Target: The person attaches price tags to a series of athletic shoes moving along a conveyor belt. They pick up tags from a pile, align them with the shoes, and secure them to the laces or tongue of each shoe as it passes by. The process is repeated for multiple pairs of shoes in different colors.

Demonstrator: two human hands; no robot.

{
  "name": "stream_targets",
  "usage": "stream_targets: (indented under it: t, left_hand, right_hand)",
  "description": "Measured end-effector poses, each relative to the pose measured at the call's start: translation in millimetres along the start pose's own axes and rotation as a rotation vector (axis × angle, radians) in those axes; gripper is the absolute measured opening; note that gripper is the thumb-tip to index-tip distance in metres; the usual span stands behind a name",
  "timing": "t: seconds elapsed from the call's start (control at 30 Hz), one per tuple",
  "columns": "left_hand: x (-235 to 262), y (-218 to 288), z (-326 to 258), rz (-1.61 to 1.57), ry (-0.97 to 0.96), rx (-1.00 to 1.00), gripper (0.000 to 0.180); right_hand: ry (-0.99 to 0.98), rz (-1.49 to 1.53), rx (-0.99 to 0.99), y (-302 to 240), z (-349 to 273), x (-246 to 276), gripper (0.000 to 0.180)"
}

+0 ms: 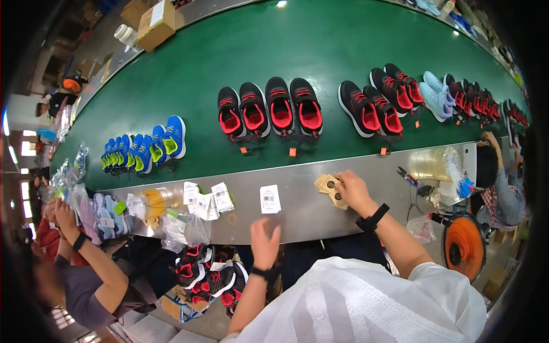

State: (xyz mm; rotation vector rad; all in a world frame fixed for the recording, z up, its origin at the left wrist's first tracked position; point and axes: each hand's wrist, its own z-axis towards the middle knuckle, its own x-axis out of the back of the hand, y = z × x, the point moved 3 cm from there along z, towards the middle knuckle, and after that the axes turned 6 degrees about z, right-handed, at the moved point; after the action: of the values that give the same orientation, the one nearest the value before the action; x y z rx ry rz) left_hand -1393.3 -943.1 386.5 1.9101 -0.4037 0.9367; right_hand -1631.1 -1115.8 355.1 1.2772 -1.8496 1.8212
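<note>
My right hand (353, 191) rests over a small spread of brown cardboard tags (326, 184) with dark round marks, its bent fingers closed on the tags' right side. Fingertips partly hide what they pinch. My left hand (265, 243) hovers by the metal ledge's near edge with thumb and fingers apart, holding nothing. Just beyond it lies a neat stack of white printed labels (270, 199). Left of that stack, more white labels (222, 197) sit in loose piles, and a yellowish rubber band (232, 219) lies nearby.
Black-and-red sneakers (280, 106) and blue-and-lime sneakers (174, 137) stand in rows on the green belt (286, 40). A co-worker (94, 274) sits at the left. An orange fan (464, 247) is at right, scissors (408, 176) on the steel ledge (297, 226), and bundled sneakers (220, 278) below.
</note>
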Motion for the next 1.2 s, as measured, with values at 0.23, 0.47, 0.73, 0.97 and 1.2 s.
stream_targets:
  t: [0.23,0.47,0.73,0.97,1.2]
  left_hand:
    - [-44.1,14.2,69.8,0.358,0.299,0.044,0.061]
    - [-20.6,11.0,76.4,0.361,0.171,0.183,0.069]
    - [-23.1,-19.7,76.4,0.181,0.112,0.28,0.057]
    - [-28.5,-31.3,89.1,0.164,0.059,0.168,0.044]
    - [-23.0,-70.3,87.9,-0.403,-0.004,0.359,0.019]
  right_hand:
    - [0.061,-0.169,-0.05,3.4,18.0,22.8,0.028]
    - [-0.021,0.124,-0.107,41.2,20.0,42.2,0.023]
    - [-0.062,0.25,-0.099,-24.7,43.3,58.7,0.024]
    - [-0.194,-0.002,-0.289,16.9,14.7,58.9,0.017]
    - [-0.145,-0.237,-0.117,-8.8,-14.5,17.2,0.026]
